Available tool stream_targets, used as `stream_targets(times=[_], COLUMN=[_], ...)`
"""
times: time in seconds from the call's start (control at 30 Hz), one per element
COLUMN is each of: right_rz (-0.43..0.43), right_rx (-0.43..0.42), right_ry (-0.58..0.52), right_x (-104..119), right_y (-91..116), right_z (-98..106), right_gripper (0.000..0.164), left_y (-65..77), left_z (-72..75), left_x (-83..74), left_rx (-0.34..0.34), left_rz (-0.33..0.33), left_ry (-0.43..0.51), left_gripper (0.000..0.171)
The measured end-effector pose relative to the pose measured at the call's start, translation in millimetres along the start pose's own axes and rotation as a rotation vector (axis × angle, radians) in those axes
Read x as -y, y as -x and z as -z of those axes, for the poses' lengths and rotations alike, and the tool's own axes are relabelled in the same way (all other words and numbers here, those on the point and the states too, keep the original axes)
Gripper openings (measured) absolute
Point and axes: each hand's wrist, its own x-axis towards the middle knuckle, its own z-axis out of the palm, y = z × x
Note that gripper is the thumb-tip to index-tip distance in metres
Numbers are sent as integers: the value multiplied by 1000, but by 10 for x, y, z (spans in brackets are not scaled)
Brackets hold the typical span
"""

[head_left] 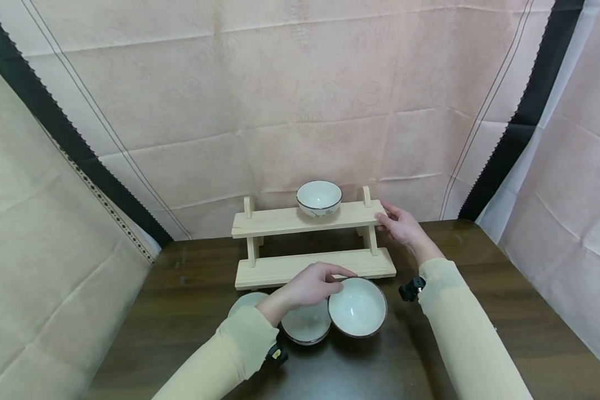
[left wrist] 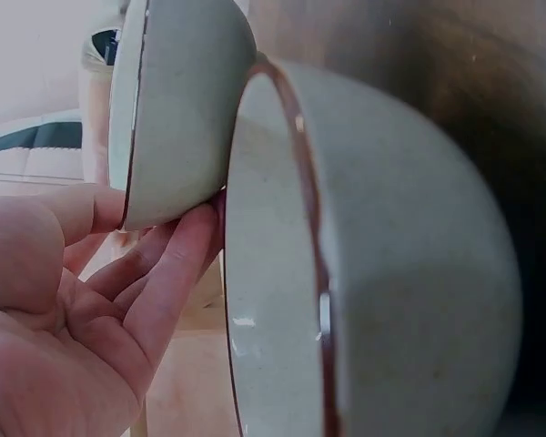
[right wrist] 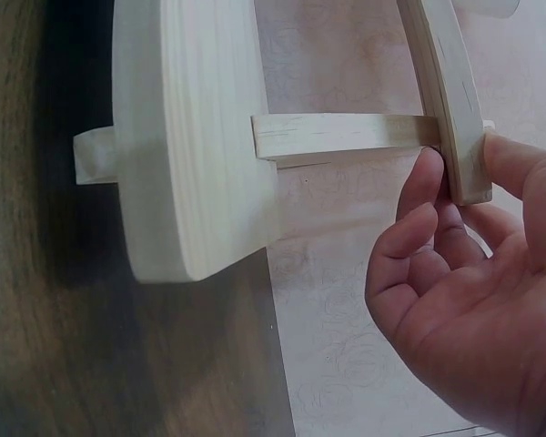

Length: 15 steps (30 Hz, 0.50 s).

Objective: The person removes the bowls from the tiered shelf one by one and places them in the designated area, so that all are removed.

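Note:
My left hand (head_left: 312, 284) pinches the rim of a white, dark-rimmed bowl (head_left: 358, 308), thumb at the rim and fingers against its outer side. In the left wrist view this bowl (left wrist: 187, 109) is tilted beside another bowl (left wrist: 419, 246), which sits close to the fingers. My right hand (head_left: 405, 230) grips the right end of the upper board of a two-tier wooden rack (head_left: 270, 220). In the right wrist view, the thumb and fingers of that hand (right wrist: 473, 282) are on either side of the board (right wrist: 450, 100). One patterned bowl (head_left: 320, 199) stands on the upper tier.
Under the left forearm, a white bowl (head_left: 306, 323) and a further bowl (head_left: 246, 301), partly hidden by the sleeve, are on the dark wooden table (head_left: 190, 311). The lower board (head_left: 280, 271) is right behind them. A pale cloth backdrop (head_left: 310, 111) rises behind the rack.

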Motion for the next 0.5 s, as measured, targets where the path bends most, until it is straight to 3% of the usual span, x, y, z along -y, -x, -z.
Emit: stream_targets(times=[0.27,0.5], right_rz=[-6,-10], right_rx=[5,5], right_ry=[-5,-4], right_x=[1,-10], right_y=[-16,-7], right_z=[-7,2], right_gripper=[69,69], left_y=[-85,-134], left_z=[4,-11], left_x=[-18,-31], left_rx=[8,30], left_rz=[-22,-31], left_ry=[-79,-93], left_gripper=[36,36])
